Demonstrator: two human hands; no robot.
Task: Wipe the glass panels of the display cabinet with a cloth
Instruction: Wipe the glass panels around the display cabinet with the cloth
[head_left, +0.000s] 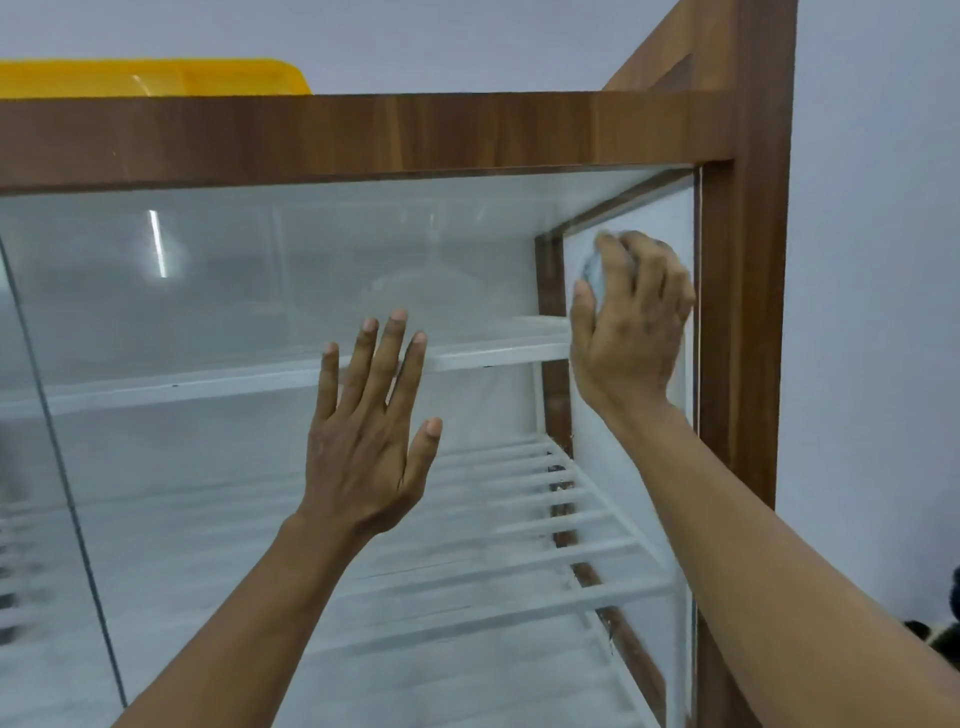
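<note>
While the left hand (363, 431) lies open on the glass (208, 291), the right hand (631, 322) grips a bunched cloth (594, 273) at its upper right corner, so wiping seems in progress, and the next stroke should probably go downward beside the frame (743, 312).

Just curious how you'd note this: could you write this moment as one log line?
step: glass wipe | right hand: grips cloth against right side glass panel, near top | left hand: fingers straight, spread

Likely shop: wood-framed glass display cabinet (743, 312), wire shelves (571, 519).
</note>
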